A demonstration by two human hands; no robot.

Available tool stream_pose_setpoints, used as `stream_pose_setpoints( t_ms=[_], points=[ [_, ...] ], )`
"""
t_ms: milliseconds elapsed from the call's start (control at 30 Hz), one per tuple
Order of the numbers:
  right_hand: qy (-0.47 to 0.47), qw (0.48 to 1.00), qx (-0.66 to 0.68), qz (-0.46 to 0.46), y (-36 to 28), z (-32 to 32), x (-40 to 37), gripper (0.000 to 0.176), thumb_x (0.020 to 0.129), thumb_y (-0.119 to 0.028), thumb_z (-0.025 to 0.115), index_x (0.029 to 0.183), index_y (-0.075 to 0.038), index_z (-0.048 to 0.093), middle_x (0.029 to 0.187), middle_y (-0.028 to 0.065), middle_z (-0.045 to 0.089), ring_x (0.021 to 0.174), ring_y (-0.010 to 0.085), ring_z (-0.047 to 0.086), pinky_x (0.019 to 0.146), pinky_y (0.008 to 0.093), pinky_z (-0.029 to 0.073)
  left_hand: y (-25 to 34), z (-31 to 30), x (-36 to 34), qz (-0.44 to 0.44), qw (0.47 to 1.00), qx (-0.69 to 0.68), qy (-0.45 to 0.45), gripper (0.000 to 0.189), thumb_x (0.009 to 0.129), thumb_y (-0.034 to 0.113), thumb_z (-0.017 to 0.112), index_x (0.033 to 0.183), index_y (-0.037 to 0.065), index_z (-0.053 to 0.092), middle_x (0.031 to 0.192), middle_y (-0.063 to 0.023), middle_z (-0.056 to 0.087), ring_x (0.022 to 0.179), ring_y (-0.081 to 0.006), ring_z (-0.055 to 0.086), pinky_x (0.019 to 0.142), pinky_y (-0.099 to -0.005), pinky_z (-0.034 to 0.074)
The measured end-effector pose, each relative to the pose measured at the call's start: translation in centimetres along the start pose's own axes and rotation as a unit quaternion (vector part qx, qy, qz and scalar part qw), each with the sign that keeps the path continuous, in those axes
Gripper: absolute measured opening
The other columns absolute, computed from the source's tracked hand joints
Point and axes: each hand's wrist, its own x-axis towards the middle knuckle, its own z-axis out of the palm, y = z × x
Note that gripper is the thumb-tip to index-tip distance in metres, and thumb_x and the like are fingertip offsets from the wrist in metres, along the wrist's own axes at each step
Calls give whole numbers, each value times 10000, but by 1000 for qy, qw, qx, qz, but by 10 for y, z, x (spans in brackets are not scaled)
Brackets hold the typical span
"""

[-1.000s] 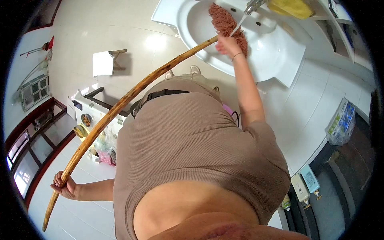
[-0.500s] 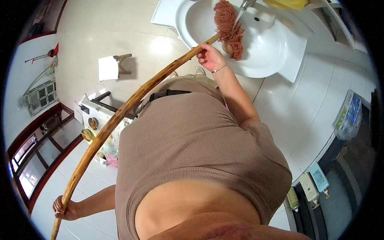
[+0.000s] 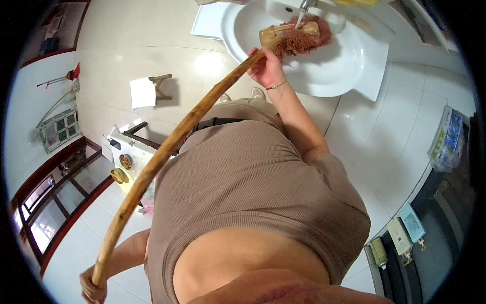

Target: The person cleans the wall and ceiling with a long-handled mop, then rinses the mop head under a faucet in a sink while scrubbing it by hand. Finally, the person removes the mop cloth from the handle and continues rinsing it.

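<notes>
A mop with a long, crooked wooden handle [image 3: 169, 147] slants across the view, its reddish-brown string head [image 3: 304, 43] inside a white washbasin [image 3: 349, 71]. Pale wood or fabric shows on the head's upper side. Water falls onto the strings from a metal tap [image 3: 308, 5]. Close to the mop head, my right hand [image 3: 266, 68] is closed round the handle at the basin's front rim. My left hand [image 3: 93, 288] grips the handle near its other end, low at the left of the view.
A small stool with a white seat [image 3: 143, 93] stands on the tiled floor. Left of my body is a small table [image 3: 132, 152] with tins. Several bottles [image 3: 400, 235] and a plastic-wrapped pack [image 3: 448, 139] lie at the right. A yellow cloth [image 3: 354, 2] is beyond the tap.
The mop head has turned over and shifted right and up under the water, showing its pale upper part. My left hand has moved slightly down and right with the handle.
</notes>
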Motion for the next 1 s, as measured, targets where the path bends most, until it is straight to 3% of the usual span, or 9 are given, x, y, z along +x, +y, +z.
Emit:
stream_pose_setpoints(
  t_ms=[33, 200, 333, 467, 500, 600, 667, 733, 1000],
  points=[
    [-21, 999, -17, -17, -5, -7, 4, 241, 877, -301, 452, 795, -91, 536, 773, 48, 601, 669, 179, 553, 528, 308, 428, -3, 5, -1, -5, 1000, 0, -26, 186, 666, 184, 652, 735, 65, 527, 456, 37, 540, 405, -19, 522, 440, -155, 468],
    [-16, 997, -18, -68, 3, 5, 3, 244, 865, -285, 457, 849, -58, 545, 822, 70, 591, 712, 211, 529, 627, 303, 425, 2, 14, -3, -12, 997, 10, -82, 180, 670, 184, 649, 740, 63, 536, 456, 38, 540, 402, -19, 520, 442, -156, 469],
    [-156, 987, -29, -32, 6, 1, 9, 270, 884, -288, 410, 873, -54, 545, 823, 88, 598, 759, 210, 549, 663, 345, 441, 0, 12, 1, -20, 995, 19, -91, 176, 674, 184, 647, 745, 61, 543, 456, 39, 540, 399, -19, 518, 444, -157, 470],
    [-68, 997, 14, -37, 13, 6, 6, 249, 884, -247, 399, 836, -50, 542, 815, 87, 595, 738, 224, 549, 695, 363, 446, -7, 4, -4, -11, 995, 10, -95, 172, 677, 184, 645, 749, 60, 550, 456, 40, 539, 397, -19, 516, 446, -158, 471],
    [-141, 990, 25, -16, 16, 18, -10, 230, 885, -232, 405, 851, -46, 537, 812, 84, 591, 777, 229, 557, 725, 382, 447, -5, 3, -4, -7, 995, 6, -100, 171, 678, 184, 645, 750, 59, 552, 456, 40, 539, 396, -19, 516, 446, -158, 472],
    [-89, 995, 1, -46, 11, 15, -4, 235, 889, -230, 396, 856, -41, 532, 810, 85, 588, 816, 231, 558, 756, 399, 444, -4, -6, 0, -8, 995, -2, -104, 168, 681, 184, 643, 753, 58, 557, 456, 41, 539, 395, -19, 515, 447, -159, 472],
    [-110, 993, -12, -27, 0, -5, 33, 243, 880, -281, 406, 901, -64, 514, 855, 56, 563, 781, 199, 518, 713, 322, 413, -6, -11, -1, -2, 995, -7, -97, 167, 683, 184, 642, 755, 57, 561, 456, 42, 539, 394, -19, 514, 448, -159, 473],
    [-144, 989, 35, -5, 0, -3, 36, 262, 885, -238, 396, 876, -13, 530, 843, 114, 590, 822, 232, 555, 764, 392, 456, -12, -12, 0, 8, 998, 5, -59, 151, 697, 185, 634, 768, 59, 589, 468, 45, 548, 405, -19, 523, 460, -161, 477],
    [-118, 992, -41, 25, -9, -5, 30, 345, 885, -314, 424, 902, 14, 533, 892, 168, 582, 856, 266, 554, 754, 373, 470, -5, -46, 2, 14, 997, 27, 68, 82, 651, 113, 601, 647, 64, 536, 398, 35, 499, 336, -38, 478, 394, -151, 418]
  ],
)
